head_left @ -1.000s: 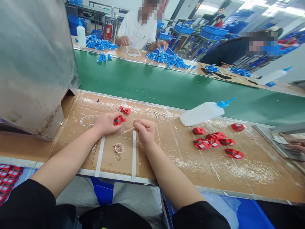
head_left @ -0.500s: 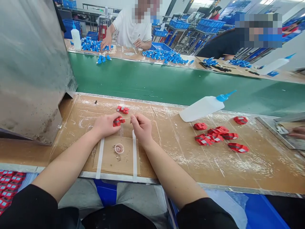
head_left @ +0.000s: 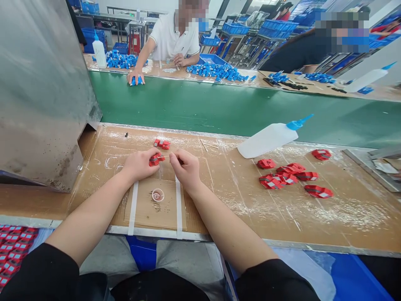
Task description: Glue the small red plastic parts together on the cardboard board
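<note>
Bright, even overhead light, soft shadows, sharp centre, wide-angle bending at the edges, blurred faces

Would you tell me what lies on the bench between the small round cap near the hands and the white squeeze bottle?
In the head view, the right hand lies between the cap and the bottle; otherwise only bare cardboard.

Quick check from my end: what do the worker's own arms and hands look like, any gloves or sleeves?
Both hands, left hand and right hand, are bare, with no gloves, rings or watch visible. Forearms are uncovered. Short black sleeves end near the elbows on both arms.
</note>
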A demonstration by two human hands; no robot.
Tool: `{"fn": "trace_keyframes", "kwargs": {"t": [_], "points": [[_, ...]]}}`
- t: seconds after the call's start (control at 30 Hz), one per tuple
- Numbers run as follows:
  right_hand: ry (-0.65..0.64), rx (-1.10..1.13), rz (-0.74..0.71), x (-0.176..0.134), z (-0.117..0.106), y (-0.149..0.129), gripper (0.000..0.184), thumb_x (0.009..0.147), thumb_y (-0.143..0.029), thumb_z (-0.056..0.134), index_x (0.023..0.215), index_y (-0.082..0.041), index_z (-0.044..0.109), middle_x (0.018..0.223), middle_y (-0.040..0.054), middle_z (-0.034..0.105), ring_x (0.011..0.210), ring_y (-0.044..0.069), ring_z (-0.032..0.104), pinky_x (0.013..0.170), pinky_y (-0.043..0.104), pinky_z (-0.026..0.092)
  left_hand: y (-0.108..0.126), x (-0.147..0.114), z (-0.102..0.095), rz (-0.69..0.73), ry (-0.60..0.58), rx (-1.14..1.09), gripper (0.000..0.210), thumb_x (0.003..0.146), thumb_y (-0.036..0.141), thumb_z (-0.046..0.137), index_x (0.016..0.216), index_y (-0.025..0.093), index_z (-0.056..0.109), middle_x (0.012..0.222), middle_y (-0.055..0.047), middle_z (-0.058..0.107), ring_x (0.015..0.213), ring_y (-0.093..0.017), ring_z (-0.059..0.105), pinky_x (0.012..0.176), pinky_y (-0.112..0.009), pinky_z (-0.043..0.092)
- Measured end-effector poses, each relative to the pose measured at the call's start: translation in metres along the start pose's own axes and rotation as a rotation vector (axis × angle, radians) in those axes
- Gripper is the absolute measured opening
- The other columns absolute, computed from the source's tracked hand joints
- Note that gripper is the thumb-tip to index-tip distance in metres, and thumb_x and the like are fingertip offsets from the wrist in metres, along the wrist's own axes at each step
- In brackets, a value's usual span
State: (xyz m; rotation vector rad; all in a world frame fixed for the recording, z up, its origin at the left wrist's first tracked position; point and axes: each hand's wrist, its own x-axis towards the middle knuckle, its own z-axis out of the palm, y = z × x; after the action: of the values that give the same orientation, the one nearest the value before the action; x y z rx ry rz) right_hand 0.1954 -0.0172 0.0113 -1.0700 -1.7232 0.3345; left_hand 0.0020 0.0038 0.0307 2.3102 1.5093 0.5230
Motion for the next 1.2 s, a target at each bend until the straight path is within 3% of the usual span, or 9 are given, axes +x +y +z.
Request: {"fn": "trace_keyframes", "kwargs": {"t": [0.57,0.87,1.0,1.07,1.2], "points": [[-0.007,-0.082,-0.064,0.002,-0.001,-0.001,0.044,0.102,-0.032,0.049,0.062,-0.022,0.032,0.061,-0.0026,0.036,0.057,0.013,0.034,0.056,0.03,0.025,-0.001,0.003,-0.003,-0.022,-0.002,0.007,0.035,0.081,0.034,0.066,0.116,0.034,0.065,0.089,0.0,0.074,0.082,-0.025,0.069,0.067,-0.027,0.041],[0.029,-0.164,-0.135,0.005,0.0,-0.003,0.042,0.101,-0.027,0.051,0.062,-0.021,0.035,0.061,-0.0027,0.039,0.056,0.012,0.036,0.057,0.029,0.026,-0.001,0.004,-0.005,-0.006,0.004,0.003,0.034,0.082,0.033,0.064,0.116,0.033,0.065,0.09,0.001,0.074,0.084,-0.024,0.069,0.067,-0.026,0.041],[0.067,-0.062,-0.149,0.007,-0.005,-0.005,0.042,0.099,-0.025,0.05,0.062,-0.022,0.031,0.06,-0.0035,0.034,0.054,0.012,0.033,0.056,0.03,0.024,-0.001,0.005,-0.006,-0.004,0.01,-0.023,0.032,0.082,0.032,0.064,0.114,0.032,0.066,0.088,0.001,0.074,0.081,-0.022,0.067,0.067,-0.026,0.039],[-0.034,0.114,-0.199,0.009,-0.01,-0.007,0.043,0.097,-0.026,0.049,0.061,-0.023,0.025,0.059,-0.0046,0.029,0.053,0.012,0.029,0.055,0.029,0.023,-0.003,0.006,-0.005,-0.022,0.025,-0.073,0.033,0.081,0.031,0.065,0.114,0.03,0.067,0.085,0.002,0.073,0.077,-0.02,0.066,0.067,-0.025,0.04],[-0.573,0.377,-0.314,0.01,-0.016,-0.015,0.043,0.092,-0.024,0.051,0.061,-0.023,0.021,0.058,-0.0058,0.026,0.052,0.01,0.026,0.054,0.028,0.023,-0.009,0.01,0.0,-0.073,0.117,-0.266,0.029,0.082,0.029,0.062,0.111,0.025,0.066,0.08,0.002,0.069,0.069,-0.015,0.062,0.068,-0.024,0.044]]}}
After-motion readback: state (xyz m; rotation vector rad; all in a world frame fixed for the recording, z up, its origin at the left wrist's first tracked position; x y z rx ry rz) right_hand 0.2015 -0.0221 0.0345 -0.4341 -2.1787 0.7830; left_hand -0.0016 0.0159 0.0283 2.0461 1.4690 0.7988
